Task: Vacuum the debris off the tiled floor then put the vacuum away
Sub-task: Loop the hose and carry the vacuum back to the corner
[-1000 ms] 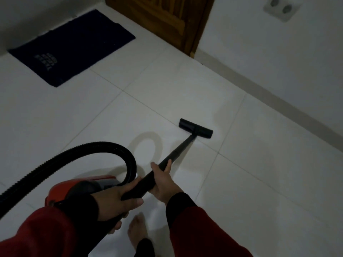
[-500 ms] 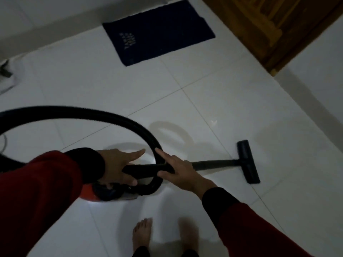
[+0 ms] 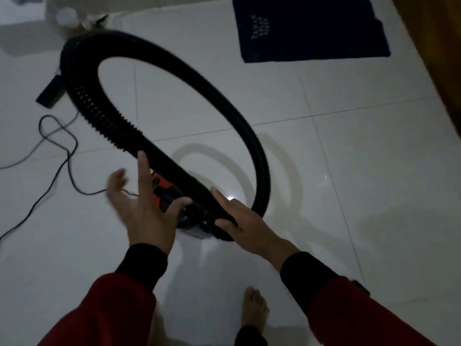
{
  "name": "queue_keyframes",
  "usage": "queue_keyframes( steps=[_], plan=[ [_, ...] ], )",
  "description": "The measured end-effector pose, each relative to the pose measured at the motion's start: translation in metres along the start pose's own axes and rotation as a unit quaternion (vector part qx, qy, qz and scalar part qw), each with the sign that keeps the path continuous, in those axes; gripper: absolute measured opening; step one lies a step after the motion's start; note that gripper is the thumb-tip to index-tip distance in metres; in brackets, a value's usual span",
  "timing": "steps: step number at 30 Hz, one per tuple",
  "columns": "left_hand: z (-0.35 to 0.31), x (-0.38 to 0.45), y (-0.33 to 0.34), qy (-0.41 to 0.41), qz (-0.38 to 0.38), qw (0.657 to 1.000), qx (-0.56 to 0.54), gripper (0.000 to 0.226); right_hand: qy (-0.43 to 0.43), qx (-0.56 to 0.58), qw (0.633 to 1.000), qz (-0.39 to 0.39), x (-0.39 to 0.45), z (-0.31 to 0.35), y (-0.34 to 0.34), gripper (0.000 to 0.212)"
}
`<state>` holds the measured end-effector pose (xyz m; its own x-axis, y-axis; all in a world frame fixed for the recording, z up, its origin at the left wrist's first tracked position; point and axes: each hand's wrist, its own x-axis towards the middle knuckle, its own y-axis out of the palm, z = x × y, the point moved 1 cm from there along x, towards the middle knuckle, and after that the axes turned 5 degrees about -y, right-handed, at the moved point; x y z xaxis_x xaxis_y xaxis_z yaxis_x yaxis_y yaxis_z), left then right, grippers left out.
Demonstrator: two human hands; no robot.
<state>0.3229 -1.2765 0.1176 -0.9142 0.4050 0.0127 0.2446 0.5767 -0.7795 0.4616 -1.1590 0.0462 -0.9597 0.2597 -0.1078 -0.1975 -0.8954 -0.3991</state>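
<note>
The red vacuum body (image 3: 163, 193) sits on the white tiled floor (image 3: 349, 171), partly hidden behind my hands. Its black ribbed hose (image 3: 232, 108) arcs up in a big loop in front of me and returns as a smooth black tube (image 3: 174, 171) running down to my right hand (image 3: 247, 226), which is closed around its lower end. My left hand (image 3: 144, 208) hovers beside the tube with fingers spread, holding nothing; it is blurred. A black floor nozzle (image 3: 50, 93) lies at the far left behind the hose. I cannot make out any debris.
A black power cord (image 3: 69, 156) snakes over the tiles at the left. A dark blue mat (image 3: 311, 28) lies at the top, a wooden door (image 3: 444, 71) at the right edge. Pale containers (image 3: 67, 18) stand at the top left. My bare foot (image 3: 254, 308) is below.
The view has swung left. The tube now points to the far left and the hose has risen into a large loop. My left hand has let go and opened.
</note>
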Motion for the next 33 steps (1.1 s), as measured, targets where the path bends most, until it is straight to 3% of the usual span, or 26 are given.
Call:
queue_keyframes(
  steps=[2,6,10,14,21,26,33],
  plan=[
    [0.013,0.002,0.005,0.008,0.095,0.992,-0.087,0.114,-0.034,-0.018,0.999,-0.012,0.002,0.001,0.013,0.073],
    [0.042,0.028,-0.001,0.075,0.188,0.977,-0.069,0.107,-0.026,-0.078,0.996,0.016,0.011,-0.001,0.035,0.07],
    [0.061,0.058,-0.004,0.135,0.228,0.964,-0.016,0.099,0.019,-0.115,0.993,0.011,0.028,-0.004,0.059,0.06],
    [0.089,0.083,0.006,0.15,0.252,0.955,-0.045,0.099,0.043,-0.129,0.99,-0.028,0.046,-0.01,0.083,0.062],
    [0.172,0.104,0.015,0.07,0.333,0.935,-0.1,0.09,0.098,-0.171,0.976,-0.095,0.082,-0.031,0.124,0.066],
    [0.245,0.103,0.045,-0.013,0.385,0.922,-0.022,0.073,0.136,-0.21,0.956,-0.154,0.113,-0.052,0.137,0.063],
    [0.273,0.115,0.111,-0.064,0.375,0.925,-0.015,0.077,0.156,-0.261,0.93,-0.208,0.128,-0.07,0.142,0.046]
  ],
)
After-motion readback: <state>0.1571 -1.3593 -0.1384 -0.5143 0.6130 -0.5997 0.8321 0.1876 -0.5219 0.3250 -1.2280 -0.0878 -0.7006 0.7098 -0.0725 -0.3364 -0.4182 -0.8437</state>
